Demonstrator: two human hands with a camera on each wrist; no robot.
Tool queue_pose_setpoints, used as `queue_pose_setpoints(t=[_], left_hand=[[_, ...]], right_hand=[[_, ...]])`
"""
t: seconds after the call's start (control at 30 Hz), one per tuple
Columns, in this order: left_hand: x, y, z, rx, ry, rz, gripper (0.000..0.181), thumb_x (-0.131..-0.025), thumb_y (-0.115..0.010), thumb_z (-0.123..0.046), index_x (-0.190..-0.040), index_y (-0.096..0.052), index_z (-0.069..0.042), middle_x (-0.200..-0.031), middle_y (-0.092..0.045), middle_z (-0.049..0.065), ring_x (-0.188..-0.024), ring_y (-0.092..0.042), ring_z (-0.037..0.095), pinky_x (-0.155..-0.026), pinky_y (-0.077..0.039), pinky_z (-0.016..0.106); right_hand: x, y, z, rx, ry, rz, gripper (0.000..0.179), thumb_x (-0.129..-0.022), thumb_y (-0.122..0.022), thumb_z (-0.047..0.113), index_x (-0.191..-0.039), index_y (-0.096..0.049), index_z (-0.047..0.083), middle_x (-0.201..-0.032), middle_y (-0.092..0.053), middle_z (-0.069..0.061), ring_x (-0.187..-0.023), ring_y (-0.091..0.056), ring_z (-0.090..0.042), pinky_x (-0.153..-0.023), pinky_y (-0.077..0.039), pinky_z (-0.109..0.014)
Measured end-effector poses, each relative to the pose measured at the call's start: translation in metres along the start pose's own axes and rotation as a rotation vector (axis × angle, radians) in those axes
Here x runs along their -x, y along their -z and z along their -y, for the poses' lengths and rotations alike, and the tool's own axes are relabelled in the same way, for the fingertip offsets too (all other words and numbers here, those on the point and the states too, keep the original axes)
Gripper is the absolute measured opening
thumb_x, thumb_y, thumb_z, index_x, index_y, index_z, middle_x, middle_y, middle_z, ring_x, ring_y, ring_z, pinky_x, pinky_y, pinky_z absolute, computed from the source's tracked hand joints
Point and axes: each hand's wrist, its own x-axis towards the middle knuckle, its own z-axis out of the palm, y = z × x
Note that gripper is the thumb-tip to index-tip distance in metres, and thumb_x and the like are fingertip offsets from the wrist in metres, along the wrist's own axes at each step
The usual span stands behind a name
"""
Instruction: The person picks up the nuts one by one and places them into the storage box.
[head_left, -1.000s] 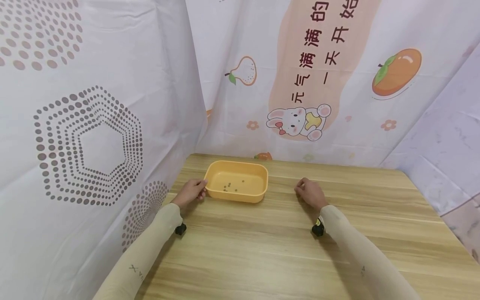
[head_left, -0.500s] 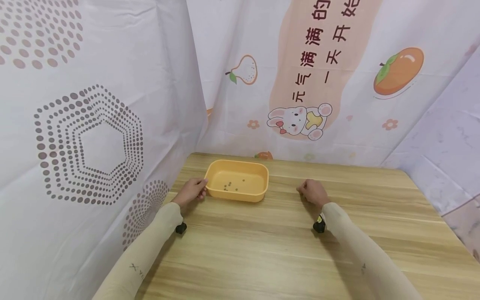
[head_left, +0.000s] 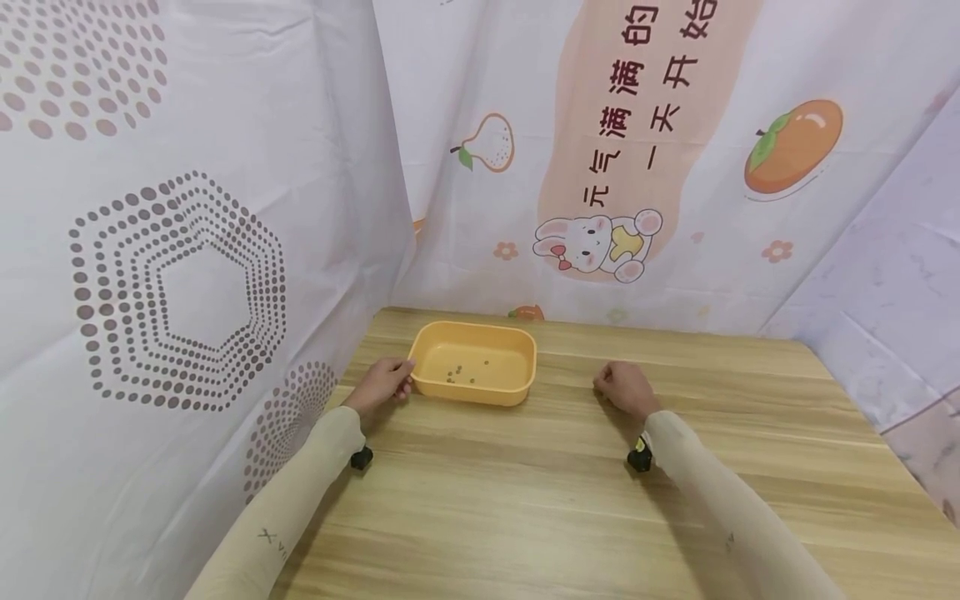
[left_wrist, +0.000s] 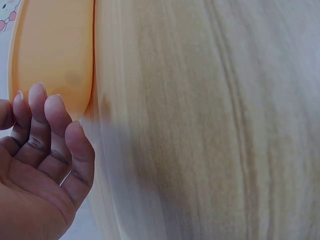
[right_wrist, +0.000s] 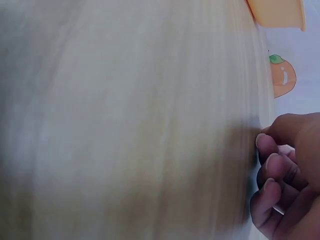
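Observation:
A yellow rectangular tray (head_left: pixel 474 395) sits on the wooden table near its back edge. Several tiny dark pieces (head_left: pixel 459 369) lie scattered on its floor, too small to make out. My left hand (head_left: pixel 381 385) pinches the tray's left end; in the left wrist view its fingers (left_wrist: pixel 59 107) bend up against the end wall, the thumb at the rim. To the right of the tray, my right hand (head_left: pixel 626 389) rests low over the table with its fingers curled in. Nothing shows between the fingertips (right_wrist: pixel 270 162) in the right wrist view.
The wooden table (head_left: pixel 495 492) ends at the back against a printed white curtain (head_left: pixel 465 250). Another white curtain (head_left: pixel 337 167) with dotted patterns hangs close by the left arm. Black wrist cameras (head_left: pixel 362 457) sit under both sleeves.
My right hand has shifted slightly to the right and its fingers have drawn in more tightly. My left hand and the tray stay where they were.

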Motion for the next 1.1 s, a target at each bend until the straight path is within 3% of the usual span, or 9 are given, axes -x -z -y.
queue_pose_setpoints(t=[0.67, 1.1], left_hand=[[0.002, 0.0, -0.003, 0.018, -0.001, -0.01, 0.04, -0.111, -0.048, -0.035, -0.098, -0.064, -0.001, -0.081, -0.063, 0.008, -0.067, -0.058, 0.015, -0.061, -0.052, 0.027], [0.003, -0.001, -0.002, 0.026, 0.001, -0.014, 0.039, -0.111, -0.048, -0.035, -0.099, -0.064, -0.001, -0.081, -0.064, 0.009, -0.068, -0.058, 0.016, -0.061, -0.052, 0.028]], right_hand=[[0.0, -0.005, 0.003, -0.036, 0.012, 0.008, 0.014, -0.098, -0.064, 0.014, -0.095, -0.07, 0.003, -0.083, -0.07, -0.006, -0.069, -0.061, -0.017, -0.066, -0.052, -0.034], [0.0, -0.009, 0.012, -0.067, 0.034, -0.008, 0.014, -0.099, -0.064, 0.015, -0.095, -0.069, 0.003, -0.081, -0.069, -0.004, -0.064, -0.061, -0.014, -0.058, -0.051, -0.031]])
